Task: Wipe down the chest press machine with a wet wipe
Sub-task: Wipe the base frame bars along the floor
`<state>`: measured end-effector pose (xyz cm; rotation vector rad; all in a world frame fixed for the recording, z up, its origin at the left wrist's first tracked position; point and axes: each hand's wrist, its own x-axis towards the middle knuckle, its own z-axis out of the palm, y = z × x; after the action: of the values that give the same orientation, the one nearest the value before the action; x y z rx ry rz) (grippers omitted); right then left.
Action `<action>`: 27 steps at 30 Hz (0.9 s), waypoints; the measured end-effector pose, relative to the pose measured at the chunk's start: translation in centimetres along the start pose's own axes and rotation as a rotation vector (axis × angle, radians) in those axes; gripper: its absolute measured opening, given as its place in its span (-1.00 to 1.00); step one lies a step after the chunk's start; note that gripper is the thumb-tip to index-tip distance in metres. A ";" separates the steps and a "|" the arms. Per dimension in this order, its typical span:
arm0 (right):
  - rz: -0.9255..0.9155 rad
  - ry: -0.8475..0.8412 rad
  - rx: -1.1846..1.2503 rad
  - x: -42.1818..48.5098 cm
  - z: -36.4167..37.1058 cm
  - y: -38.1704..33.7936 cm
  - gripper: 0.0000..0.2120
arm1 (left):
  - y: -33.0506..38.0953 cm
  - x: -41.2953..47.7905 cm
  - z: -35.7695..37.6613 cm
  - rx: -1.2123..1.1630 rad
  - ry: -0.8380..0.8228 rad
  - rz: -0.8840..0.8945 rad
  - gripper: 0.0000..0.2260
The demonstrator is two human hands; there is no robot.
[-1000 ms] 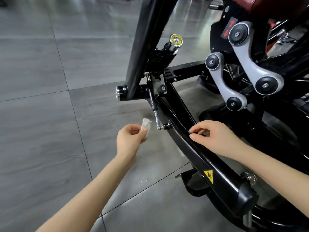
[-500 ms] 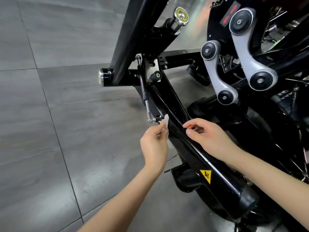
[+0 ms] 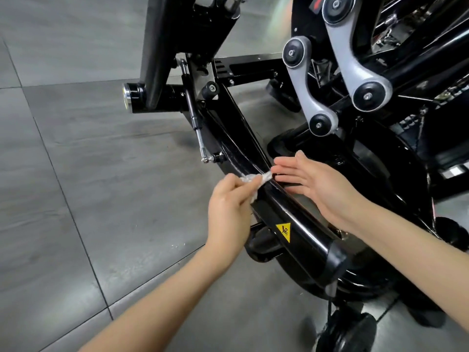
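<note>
The chest press machine's glossy black frame bar [image 3: 299, 224] runs diagonally from upper left to lower right and carries a yellow warning sticker [image 3: 284, 232]. My left hand [image 3: 228, 209] pinches a small crumpled white wet wipe [image 3: 256, 179] and presses it against the bar's upper edge. My right hand [image 3: 314, 181] is on the far side of the bar, fingers straight and pointing left, fingertips close to the wipe.
Grey linkage arms [image 3: 307, 90] with black pivot caps stand behind the bar. A thin gas strut [image 3: 195, 118] and a black crossbar with a chrome end cap [image 3: 129, 97] lie at left. Grey tiled floor [image 3: 76, 174] spreads to the left. A small wheel [image 3: 350, 331] sits at bottom right.
My left hand moved right and brought the wipe onto the bar's top edge. My right hand uncurled its fingers and lifted off the bar. The camera came closer.
</note>
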<state>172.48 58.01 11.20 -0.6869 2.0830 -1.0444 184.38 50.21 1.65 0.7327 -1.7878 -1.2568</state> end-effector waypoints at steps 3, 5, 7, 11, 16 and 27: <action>0.027 0.031 0.044 -1.1 -0.9 0.6 -0.65 | 2.3 -1.6 -0.6 -0.086 -0.082 0.104 -0.78; -0.008 0.041 0.021 -2.0 -1.2 0.5 -0.63 | 3.9 -3.6 -1.0 -0.052 -0.162 0.304 -0.77; -0.073 0.060 -0.054 -3.1 -1.7 0.1 -0.62 | 3.8 -3.9 -0.9 0.043 -0.214 0.440 -0.77; -0.123 0.161 -0.053 -5.6 -3.9 0.1 -0.60 | 2.2 0.5 -0.9 0.209 -0.181 0.319 -0.75; -0.089 0.244 -0.010 -8.5 -5.9 2.1 -0.58 | 3.8 -3.0 -1.2 0.107 -0.263 0.448 -0.75; -0.073 0.223 0.045 -10.3 -4.5 4.5 -0.59 | 4.1 -6.6 -0.6 0.037 -0.234 0.477 -0.69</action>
<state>174.72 69.82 12.95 -0.6535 2.2297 -1.2546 188.17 56.67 3.77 0.1575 -2.0236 -1.0155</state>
